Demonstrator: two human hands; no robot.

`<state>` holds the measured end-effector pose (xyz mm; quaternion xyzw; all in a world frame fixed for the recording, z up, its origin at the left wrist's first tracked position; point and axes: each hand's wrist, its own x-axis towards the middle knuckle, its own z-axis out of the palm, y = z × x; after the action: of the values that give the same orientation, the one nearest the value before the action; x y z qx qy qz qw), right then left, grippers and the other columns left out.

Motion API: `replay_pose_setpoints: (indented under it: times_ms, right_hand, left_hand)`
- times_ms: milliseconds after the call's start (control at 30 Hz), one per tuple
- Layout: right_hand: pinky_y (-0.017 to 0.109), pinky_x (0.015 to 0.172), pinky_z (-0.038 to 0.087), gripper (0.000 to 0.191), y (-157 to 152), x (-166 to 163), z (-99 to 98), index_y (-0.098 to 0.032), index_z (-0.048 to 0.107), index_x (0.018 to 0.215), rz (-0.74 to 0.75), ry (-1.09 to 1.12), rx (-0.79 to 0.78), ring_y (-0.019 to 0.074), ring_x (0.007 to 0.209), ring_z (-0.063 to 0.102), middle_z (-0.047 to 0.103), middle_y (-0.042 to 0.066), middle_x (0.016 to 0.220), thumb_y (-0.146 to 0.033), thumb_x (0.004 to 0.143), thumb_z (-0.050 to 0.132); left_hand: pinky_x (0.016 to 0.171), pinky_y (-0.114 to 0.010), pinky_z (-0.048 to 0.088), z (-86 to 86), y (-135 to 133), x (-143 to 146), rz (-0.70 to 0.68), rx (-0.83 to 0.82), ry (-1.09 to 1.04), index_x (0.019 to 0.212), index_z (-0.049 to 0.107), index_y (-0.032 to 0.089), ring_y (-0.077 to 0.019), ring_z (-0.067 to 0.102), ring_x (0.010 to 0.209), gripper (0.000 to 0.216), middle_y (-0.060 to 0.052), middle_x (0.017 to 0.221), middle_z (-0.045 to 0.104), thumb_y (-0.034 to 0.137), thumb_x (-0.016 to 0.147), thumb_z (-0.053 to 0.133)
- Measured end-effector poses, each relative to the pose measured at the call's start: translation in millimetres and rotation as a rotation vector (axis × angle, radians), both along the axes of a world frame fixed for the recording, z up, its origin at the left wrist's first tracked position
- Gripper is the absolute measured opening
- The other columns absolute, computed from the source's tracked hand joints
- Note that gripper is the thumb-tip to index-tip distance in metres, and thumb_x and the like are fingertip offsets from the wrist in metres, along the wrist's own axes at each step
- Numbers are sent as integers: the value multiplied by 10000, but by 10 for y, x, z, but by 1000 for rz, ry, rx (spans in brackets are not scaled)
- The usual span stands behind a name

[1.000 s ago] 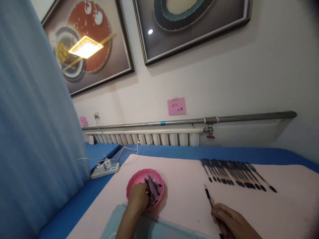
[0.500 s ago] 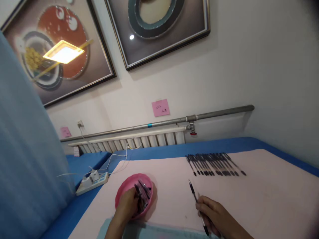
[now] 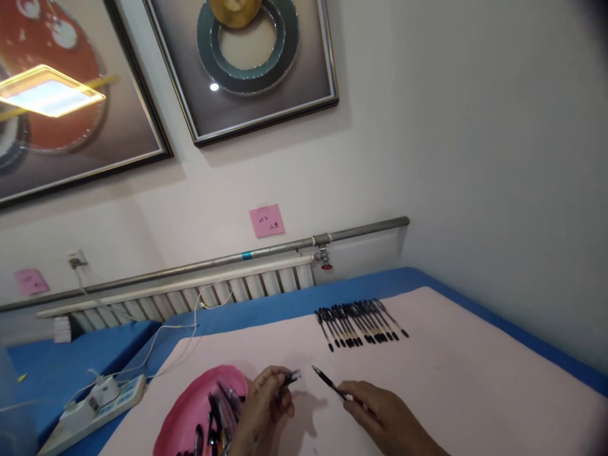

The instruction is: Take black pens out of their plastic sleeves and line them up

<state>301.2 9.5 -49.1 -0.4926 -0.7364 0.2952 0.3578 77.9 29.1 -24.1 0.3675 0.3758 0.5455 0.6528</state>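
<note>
My right hand (image 3: 377,411) is closed around a black uncapped pen (image 3: 327,380), its bare tip pointing up and left. Facing it, my left hand (image 3: 266,405) pinches a small dark pen cap (image 3: 291,377) with a clear end. A short gap separates the cap from the pen tip. Beside my left wrist is a pink bowl (image 3: 171,415) holding several dark and clear caps (image 3: 223,408), partly hidden by that hand. Beyond both hands, several black pens (image 3: 358,324) lie side by side in a row.
Pale pink paper (image 3: 456,373) covers the blue table (image 3: 380,278). A white power strip (image 3: 102,411) with plugs and cables sits at the left edge. Behind the table run a radiator (image 3: 266,283) and a metal pipe (image 3: 209,263) with a red valve (image 3: 327,266).
My left hand has come out of the bowl with a pen cap and moved right. The pen in my right hand now leans further left, toward the cap. The view has turned right.
</note>
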Motion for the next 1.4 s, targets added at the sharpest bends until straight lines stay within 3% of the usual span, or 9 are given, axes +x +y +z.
replay_pose_setpoints:
  times_ms: [300, 633, 733, 833, 1033, 1300, 1400]
  right_hand:
    - [283, 678, 444, 271, -26, -36, 22, -289, 603, 1074, 71, -402, 161, 207, 798, 640, 673, 38, 860, -229, 903, 401]
    - [282, 611, 422, 250, -108, -76, 56, -290, 615, 996, 76, -526, 183, 217, 729, 626, 656, 37, 808, -178, 873, 429]
    - [251, 635, 414, 252, -160, -136, 95, -313, 617, 1002, 105, -425, 132, 184, 736, 624, 664, 7, 803, -187, 863, 450]
    - [216, 646, 395, 218, -199, -208, 124, -287, 651, 894, 160, -116, -39, 148, 724, 600, 653, -21, 756, -199, 849, 457]
    - [198, 518, 344, 212, -202, -306, 112, -216, 670, 792, 175, 219, -328, 97, 505, 456, 551, -49, 592, -204, 779, 459]
    - [193, 442, 269, 213, -131, -355, 28, -199, 636, 889, 106, 211, -336, 85, 470, 363, 485, -59, 590, -274, 763, 482]
    - [191, 480, 289, 132, -132, -352, -42, -217, 628, 808, 49, 154, -280, 96, 521, 405, 493, -61, 589, -254, 729, 528]
  left_hand:
    - [433, -218, 370, 25, -39, 18, -27, -69, 96, 679, 619, 148, -66, 403, 430, 280, 49, 490, 502, 364, 549, 741]
    - [432, -223, 391, -57, -36, -12, -90, -38, 219, 701, 637, 141, -63, 385, 403, 265, 57, 448, 485, 344, 569, 743]
    - [435, -221, 397, -126, -26, 20, -112, -16, 170, 726, 649, 138, -64, 403, 399, 269, 58, 440, 487, 315, 557, 762]
    - [451, -229, 411, -173, -42, 53, -154, -21, 117, 761, 658, 136, -80, 468, 412, 286, 43, 475, 533, 290, 550, 777]
    - [462, -234, 421, -119, -107, 102, -218, -46, 107, 793, 655, 123, -97, 515, 404, 273, 15, 478, 578, 290, 602, 757]
    - [439, -218, 420, -166, -29, 58, -78, -110, 76, 778, 637, 117, -76, 478, 387, 343, 36, 442, 543, 329, 557, 790]
    - [423, -211, 412, -215, 19, 27, -33, -120, 67, 771, 631, 111, -71, 465, 382, 381, 44, 428, 523, 351, 531, 804]
